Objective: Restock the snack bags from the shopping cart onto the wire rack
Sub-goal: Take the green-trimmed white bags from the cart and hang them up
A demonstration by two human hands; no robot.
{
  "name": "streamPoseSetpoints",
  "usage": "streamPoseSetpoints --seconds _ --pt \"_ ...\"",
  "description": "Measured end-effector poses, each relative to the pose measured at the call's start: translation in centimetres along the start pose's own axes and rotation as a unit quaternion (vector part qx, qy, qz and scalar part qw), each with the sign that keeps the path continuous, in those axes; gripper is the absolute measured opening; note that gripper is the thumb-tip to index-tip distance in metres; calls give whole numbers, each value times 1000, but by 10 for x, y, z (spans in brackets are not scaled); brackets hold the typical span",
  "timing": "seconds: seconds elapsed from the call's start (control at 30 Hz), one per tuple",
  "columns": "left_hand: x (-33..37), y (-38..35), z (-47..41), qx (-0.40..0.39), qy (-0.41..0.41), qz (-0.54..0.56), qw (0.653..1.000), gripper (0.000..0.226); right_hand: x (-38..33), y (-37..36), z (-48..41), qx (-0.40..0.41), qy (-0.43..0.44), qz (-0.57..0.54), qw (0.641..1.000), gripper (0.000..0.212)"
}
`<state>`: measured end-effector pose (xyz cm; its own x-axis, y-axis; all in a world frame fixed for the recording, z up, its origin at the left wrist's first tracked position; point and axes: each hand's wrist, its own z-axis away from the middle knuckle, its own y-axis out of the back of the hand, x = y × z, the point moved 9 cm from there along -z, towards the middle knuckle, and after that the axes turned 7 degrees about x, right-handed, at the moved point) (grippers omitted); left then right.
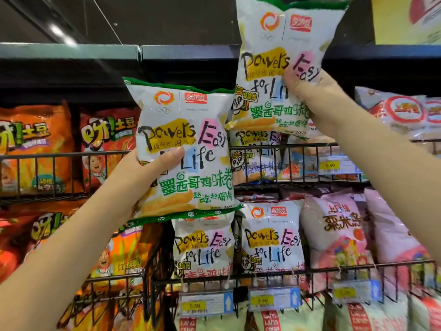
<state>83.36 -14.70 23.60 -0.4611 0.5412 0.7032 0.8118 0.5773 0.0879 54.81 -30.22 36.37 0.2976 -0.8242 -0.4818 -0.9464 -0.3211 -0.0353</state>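
Nearest us, our left hand (pixel 143 170) grips a white snack bag (pixel 186 144) at ten o'clock; our right hand (pixel 307 91) pinches a second bag (pixel 281 63) at one o'clock, above the wire rack (pixel 310 145); we judge this the placing step; next, lower each bag behind the rack's rail.

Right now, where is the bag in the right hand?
In the head view, the snack bag is high, right of centre, gripped by the right hand above the upper wire rack, higher than the matching bag in the left hand.
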Motion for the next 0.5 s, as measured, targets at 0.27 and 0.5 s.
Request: streamPoseSetpoints --seconds 0.27,0.5 --pt "4 -2 3 6 -6 7 1000 52 38 5 2 -6 -29 68 997 106" --pt "4 -3 0 12 -10 1 1000 60 53 0 8 -73 -75 154 982 62"
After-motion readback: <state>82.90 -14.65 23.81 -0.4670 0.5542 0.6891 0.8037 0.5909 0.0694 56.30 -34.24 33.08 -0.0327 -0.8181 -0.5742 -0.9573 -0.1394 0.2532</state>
